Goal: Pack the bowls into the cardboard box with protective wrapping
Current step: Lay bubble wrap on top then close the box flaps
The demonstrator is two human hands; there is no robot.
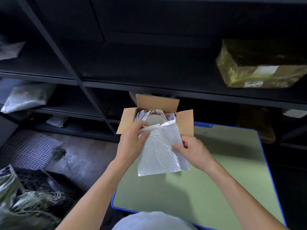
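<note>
The cardboard box [185,121] stood open at the far edge of the green table [216,180], with three flaps showing: back, left and right. Inside it lay one bowl [153,120], seen as a pale round face, with crumpled paper wrapping [167,116] packed around it. I could not tell whether more bowls sat beneath.

I held a single sheet of bubble wrap [162,151] just in front of the box. My left hand [131,141] gripped its rolled top edge with fingers curled, and my right hand [194,151] pinched its right side. The sheet hid the box's near wall and any fourth flap.

One taped parcel [259,68] sat on the dark shelf behind, its label too blurred to read.
</note>
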